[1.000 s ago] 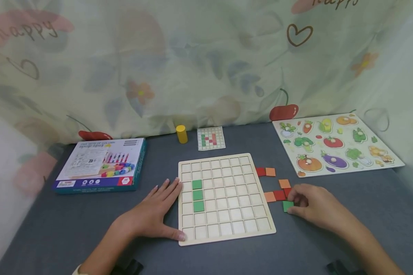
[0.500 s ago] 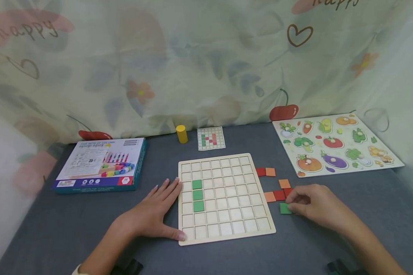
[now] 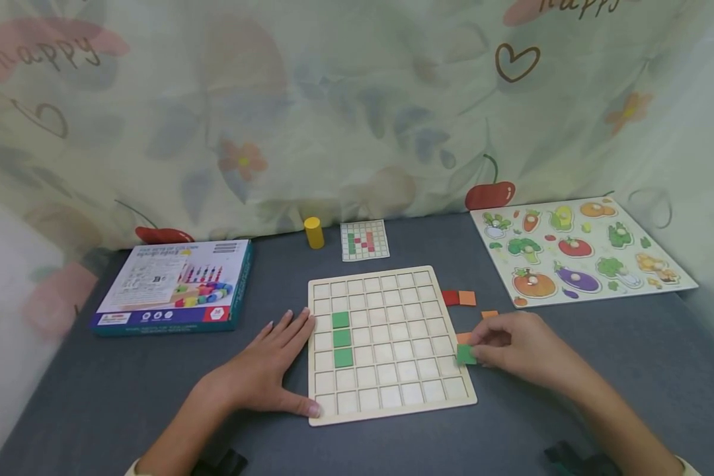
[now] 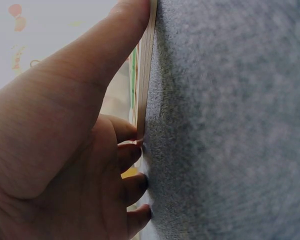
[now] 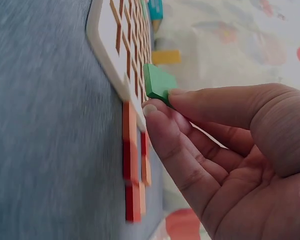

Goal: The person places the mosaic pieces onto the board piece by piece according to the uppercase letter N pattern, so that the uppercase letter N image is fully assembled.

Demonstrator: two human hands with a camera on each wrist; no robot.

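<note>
My right hand point(image 3: 520, 344) pinches a green square tile point(image 5: 159, 82) between thumb and index finger, over the right edge of the wooden grid board point(image 3: 387, 413). My left hand point(image 3: 262, 370) lies with fingers spread along the board's left side, thumb at its near left corner. Three green tiles point(image 3: 342, 338) sit in a column of cells toward the board's left. Right of the board lie loose red and orange tiles, among them a red tile point(image 3: 450, 298) and an orange tile point(image 3: 467, 298); my right hand partly covers the others in the head view.
Behind the board lies a small pattern card point(image 3: 365, 240), with a yellow cylinder point(image 3: 314, 233) standing to its left. A boxed set point(image 3: 172, 284) is at the left. A vegetable puzzle board point(image 3: 583, 251) lies at the back right, before a patterned curtain point(image 3: 357, 112).
My right hand has slid the green tile leftward on the table, then lifted it to the board's right edge. The left hand has stayed in place.
</note>
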